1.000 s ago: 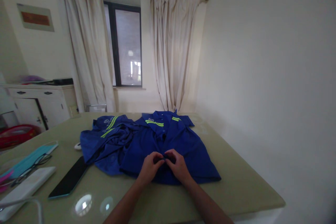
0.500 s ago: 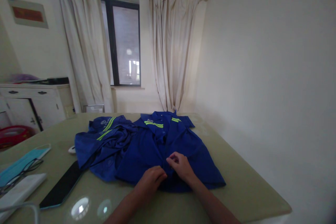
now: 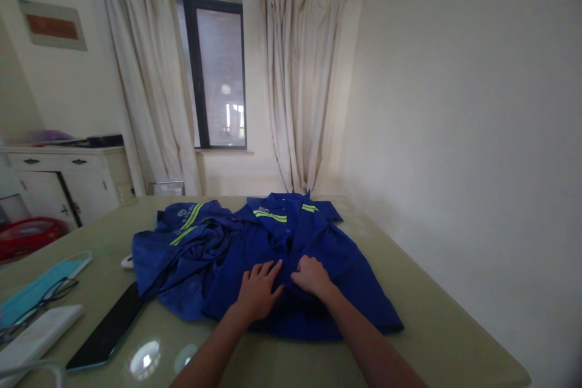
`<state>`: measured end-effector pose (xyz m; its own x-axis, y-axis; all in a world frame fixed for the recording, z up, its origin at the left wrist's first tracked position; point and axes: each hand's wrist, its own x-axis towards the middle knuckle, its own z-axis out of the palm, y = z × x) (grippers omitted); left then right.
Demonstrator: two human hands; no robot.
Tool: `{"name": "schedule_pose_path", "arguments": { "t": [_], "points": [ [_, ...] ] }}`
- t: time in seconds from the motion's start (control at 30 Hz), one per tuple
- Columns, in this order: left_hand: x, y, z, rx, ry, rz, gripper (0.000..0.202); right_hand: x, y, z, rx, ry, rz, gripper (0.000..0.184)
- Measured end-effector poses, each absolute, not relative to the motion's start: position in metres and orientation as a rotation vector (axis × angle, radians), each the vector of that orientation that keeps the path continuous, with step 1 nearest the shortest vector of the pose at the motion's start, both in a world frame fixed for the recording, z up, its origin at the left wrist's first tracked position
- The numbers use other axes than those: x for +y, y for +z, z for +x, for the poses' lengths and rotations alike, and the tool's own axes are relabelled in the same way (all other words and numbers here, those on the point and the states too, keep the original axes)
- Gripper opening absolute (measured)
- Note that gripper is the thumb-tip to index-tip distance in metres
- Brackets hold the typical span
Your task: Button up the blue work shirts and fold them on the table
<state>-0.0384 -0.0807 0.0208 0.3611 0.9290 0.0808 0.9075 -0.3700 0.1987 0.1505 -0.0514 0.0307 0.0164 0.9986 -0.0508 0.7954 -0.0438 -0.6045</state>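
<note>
A dark blue short-sleeved work shirt (image 3: 345, 273) with yellow-green stripes lies spread on the table, collar at the far end, its front partly open near the chest. My left hand (image 3: 260, 290) rests on the lower front of this shirt, fingers spread apart. Just to its right, my right hand (image 3: 313, 275) is closed with its fingertips at the shirt's front edge, gripping the cloth there. What lies under its fingers is hidden. Against the shirt's left side is a second blue garment (image 3: 182, 267), crumpled, with similar stripes and a white logo.
On the glossy table (image 3: 436, 327), a black phone (image 3: 109, 327) lies left of the garments. Further left are a light blue face mask (image 3: 43, 291), eyeglasses (image 3: 59, 290) and a white flat box (image 3: 40, 333). A white wall (image 3: 477, 133) borders the right side.
My left hand has opened and moved up the shirt front, its fingers spreading flat. My right hand has shifted slightly up and closed further on the shirt's edge. The view has tilted slightly.
</note>
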Motion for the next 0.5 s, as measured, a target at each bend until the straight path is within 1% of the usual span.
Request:
{"name": "schedule_pose_path", "arguments": {
  "t": [0.03,0.07,0.17,0.23,0.37,0.43,0.5],
  "points": [
    [-0.079,0.022,-0.039,1.713,0.262,2.539,0.061,-0.048,0.028,0.159,-1.805,0.738,-1.858,0.008],
    [-0.078,0.022,-0.039,1.717,0.244,2.592,0.062,-0.045,0.024,0.167,-1.778,0.813,-1.817,0.009],
    [-0.072,0.023,-0.041,1.596,0.167,2.725,0.064,-0.043,0.013,0.185,-1.694,1.01,-1.654,0.022],
    [-0.07,0.026,-0.043,1.498,0.167,2.768,0.056,-0.046,0.005,0.191,-1.65,1.082,-1.537,0.024],
    [-0.075,0.036,-0.045,1.436,0.252,2.836,0.03,-0.056,-0.004,0.195,-1.574,1.127,-1.371,0.027],
    [-0.079,0.04,-0.045,1.38,0.298,2.874,0.026,-0.061,-0.005,0.195,-1.522,1.134,-1.297,0.027],
    [-0.082,0.042,-0.045,1.269,0.321,2.872,0.028,-0.064,-0.003,0.194,-1.479,1.145,-1.248,0.022]
  ]
}}
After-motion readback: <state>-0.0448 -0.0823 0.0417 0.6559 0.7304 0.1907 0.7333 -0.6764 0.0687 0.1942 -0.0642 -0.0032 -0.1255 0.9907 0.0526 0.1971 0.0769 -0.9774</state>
